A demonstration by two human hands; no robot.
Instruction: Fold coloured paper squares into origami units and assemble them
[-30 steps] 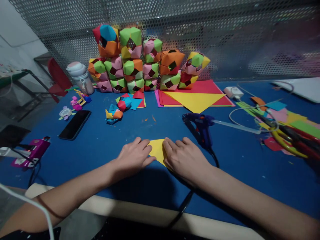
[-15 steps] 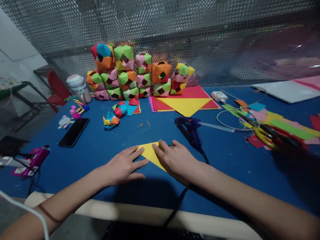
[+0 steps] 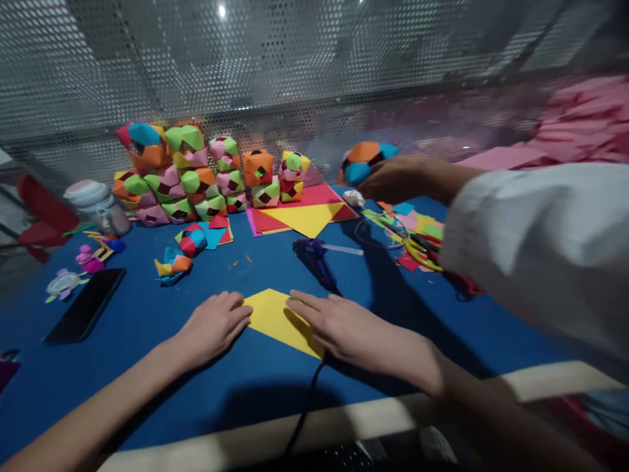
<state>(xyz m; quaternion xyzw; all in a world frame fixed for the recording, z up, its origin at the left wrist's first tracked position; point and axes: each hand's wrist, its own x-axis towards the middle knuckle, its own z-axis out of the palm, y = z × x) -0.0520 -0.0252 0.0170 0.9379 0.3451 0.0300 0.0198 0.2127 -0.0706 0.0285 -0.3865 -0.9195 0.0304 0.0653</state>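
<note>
Yellow paper (image 3: 271, 314) lies on the counter (image 3: 265, 270). The left hand (image 3: 215, 326) touches its left corner, grip impossible to tell; the right hand (image 3: 350, 331), grip apart, reaches flat over its right side.

Your one head-worn camera, aimed forward and down across the blue table (image 3: 260, 270)
You look from above its near edge (image 3: 363, 421): your left hand (image 3: 216, 326) and right hand (image 3: 339, 328) sit close, the perforated screen (image 3: 295, 65) spans the far top, another person's sleeve (image 3: 545, 242) looms at right
</note>
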